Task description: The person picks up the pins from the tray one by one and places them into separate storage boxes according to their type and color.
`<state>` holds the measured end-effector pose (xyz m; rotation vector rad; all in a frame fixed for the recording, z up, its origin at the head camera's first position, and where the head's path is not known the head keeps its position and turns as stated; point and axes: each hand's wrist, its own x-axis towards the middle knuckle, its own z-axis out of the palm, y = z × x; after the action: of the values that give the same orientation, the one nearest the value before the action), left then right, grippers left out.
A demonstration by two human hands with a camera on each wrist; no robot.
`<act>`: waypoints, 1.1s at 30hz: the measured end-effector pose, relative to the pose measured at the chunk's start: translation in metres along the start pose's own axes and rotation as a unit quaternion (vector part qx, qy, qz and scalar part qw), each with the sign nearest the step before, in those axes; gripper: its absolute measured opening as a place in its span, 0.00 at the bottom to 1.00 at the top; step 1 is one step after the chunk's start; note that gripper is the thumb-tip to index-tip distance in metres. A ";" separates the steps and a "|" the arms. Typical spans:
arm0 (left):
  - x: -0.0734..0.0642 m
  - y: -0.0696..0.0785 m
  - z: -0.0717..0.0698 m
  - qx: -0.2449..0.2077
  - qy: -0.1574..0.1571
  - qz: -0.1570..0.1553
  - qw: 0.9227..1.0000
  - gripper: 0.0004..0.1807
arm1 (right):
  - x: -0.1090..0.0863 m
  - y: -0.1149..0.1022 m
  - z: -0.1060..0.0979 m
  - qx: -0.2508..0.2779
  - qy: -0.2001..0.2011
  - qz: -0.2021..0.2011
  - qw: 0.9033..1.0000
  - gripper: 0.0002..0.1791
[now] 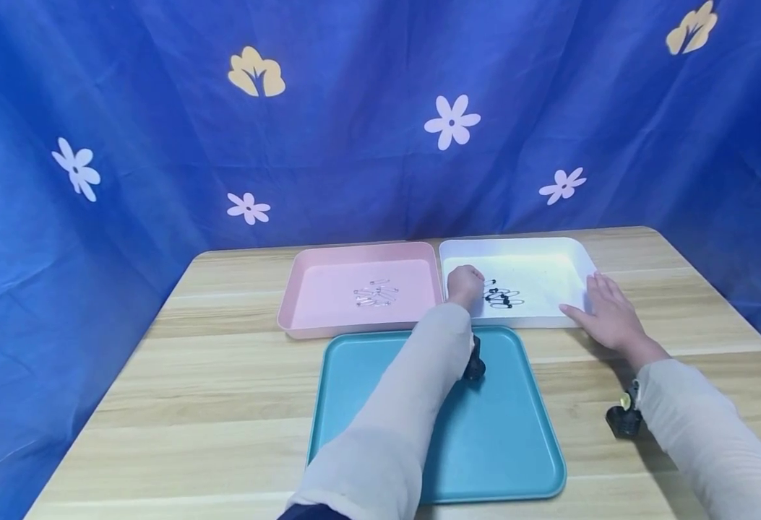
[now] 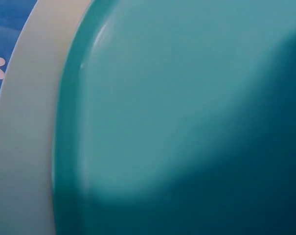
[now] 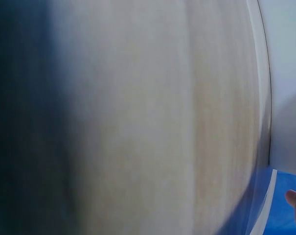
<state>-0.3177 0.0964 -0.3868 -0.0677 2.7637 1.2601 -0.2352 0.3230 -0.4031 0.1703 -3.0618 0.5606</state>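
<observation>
In the head view my left hand [image 1: 465, 287] is over the left end of the white tray [image 1: 523, 249], its fingers curled. Whether it holds anything is hidden. Just right of it lies a small pile of black and pale wire loops [image 1: 502, 297] that look like safety pins. My right hand [image 1: 609, 312] rests on that tray's right wall, fingers extended and thumb apart by the front corner. A fingertip [image 3: 295, 200] shows at the right wrist view's lower edge. Silvery pins [image 1: 375, 293] lie in the pink tray [image 1: 354, 254] to the left.
A teal tray [image 1: 484, 448] sits in front of the other two, under my left forearm; its rim [image 2: 67, 127] fills part of the left wrist view. The wooden table [image 1: 178, 404] extends around the trays. A blue patterned curtain [image 1: 354, 144] hangs behind and at both sides.
</observation>
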 end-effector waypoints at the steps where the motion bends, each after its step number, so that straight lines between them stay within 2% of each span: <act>1: 0.000 -0.001 0.000 0.002 0.000 -0.003 1.000 0.09 | 0.000 0.000 0.001 0.001 0.000 -0.002 1.000 0.48; 6: -0.001 -0.003 -0.002 0.019 -0.001 -0.001 1.000 0.10 | 0.000 -0.002 0.003 0.002 0.000 -0.011 1.000 0.47; 11: -0.003 -0.004 -0.006 0.059 0.001 0.018 0.998 0.08 | 0.000 -0.005 0.003 0.000 -0.003 -0.009 1.000 0.48; 15: -0.004 -0.004 -0.010 0.068 0.007 0.031 0.997 0.07 | 0.001 -0.007 0.002 -0.002 -0.005 -0.010 1.000 0.48; 17: -0.005 -0.004 -0.013 0.060 0.006 0.042 0.997 0.07 | 0.001 -0.008 0.001 -0.003 -0.005 -0.012 1.000 0.48; 21: -0.010 -0.006 -0.022 0.014 -0.009 0.079 0.997 0.06 | 0.001 -0.009 0.000 0.002 -0.006 -0.017 1.000 0.48; 26: -0.020 -0.010 -0.038 -0.022 -0.040 0.131 0.990 0.06 | 0.000 -0.007 -0.003 -0.001 -0.008 -0.021 1.000 0.48; 28: -0.024 -0.013 -0.043 -0.029 -0.053 0.137 0.989 0.07 | -0.001 -0.006 -0.003 -0.003 -0.005 -0.023 1.000 0.48; 33: -0.033 -0.025 -0.056 -0.066 -0.093 0.122 0.986 0.07 | -0.006 -0.005 -0.001 0.006 0.005 -0.018 1.000 0.48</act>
<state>-0.2875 0.0376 -0.3661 0.3712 2.5853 1.4226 -0.2292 0.3196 -0.4003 0.2227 -3.0395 0.5773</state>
